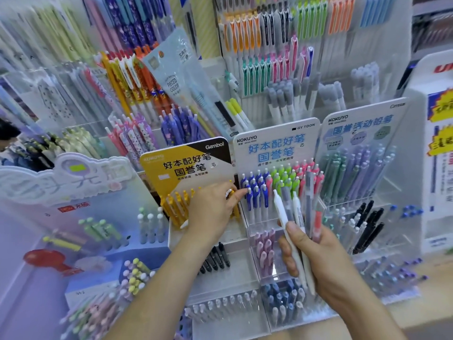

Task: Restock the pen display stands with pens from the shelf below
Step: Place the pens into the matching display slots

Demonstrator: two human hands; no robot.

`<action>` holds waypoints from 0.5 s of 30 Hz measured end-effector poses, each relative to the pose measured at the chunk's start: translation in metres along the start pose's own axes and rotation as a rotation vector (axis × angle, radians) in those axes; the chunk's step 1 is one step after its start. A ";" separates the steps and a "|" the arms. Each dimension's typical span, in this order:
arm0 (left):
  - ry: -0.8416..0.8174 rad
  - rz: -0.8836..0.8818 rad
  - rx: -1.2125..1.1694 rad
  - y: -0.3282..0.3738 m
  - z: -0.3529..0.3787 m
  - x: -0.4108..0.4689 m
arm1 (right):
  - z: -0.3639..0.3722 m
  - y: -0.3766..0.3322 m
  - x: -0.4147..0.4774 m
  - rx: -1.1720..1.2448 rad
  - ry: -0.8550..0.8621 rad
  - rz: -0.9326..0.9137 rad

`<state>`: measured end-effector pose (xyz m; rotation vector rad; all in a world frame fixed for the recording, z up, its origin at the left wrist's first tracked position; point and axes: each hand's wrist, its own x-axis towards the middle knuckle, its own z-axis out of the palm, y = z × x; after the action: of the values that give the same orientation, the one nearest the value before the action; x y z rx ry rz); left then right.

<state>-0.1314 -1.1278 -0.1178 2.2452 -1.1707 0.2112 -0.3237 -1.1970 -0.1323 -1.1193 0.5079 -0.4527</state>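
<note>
Gambol stand (186,165) left of GY TOON stand (277,148)

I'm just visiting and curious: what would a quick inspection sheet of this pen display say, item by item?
Surface: pale wooden shelf carrying clear acrylic stands.
Job's things: yellow Gambol stand with yellow pens; white Kokuyo stand with blue, green and pink pens; bundle of pens in hand.
Clutter: packaged pen set leaning loose across the rear racks.
Grippers: left hand reaches among the yellow pens, whether its fingers pinch one is hidden; right hand grips the bundle of pens.
Cables: nothing seen.
Surroundings: wall racks packed with pens; another person at the left edge.
</note>
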 end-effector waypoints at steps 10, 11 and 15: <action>-0.289 -0.200 -0.108 0.003 -0.017 0.014 | -0.006 -0.005 -0.001 -0.009 0.009 0.019; -0.261 -0.203 -0.086 0.005 -0.016 0.014 | -0.006 -0.006 0.000 -0.015 0.004 0.023; -0.155 -0.176 0.081 0.006 -0.009 0.009 | -0.005 -0.007 0.003 -0.030 -0.009 0.036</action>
<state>-0.1297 -1.1310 -0.1043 2.4575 -1.0511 0.0149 -0.3251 -1.2052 -0.1278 -1.1387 0.5277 -0.4097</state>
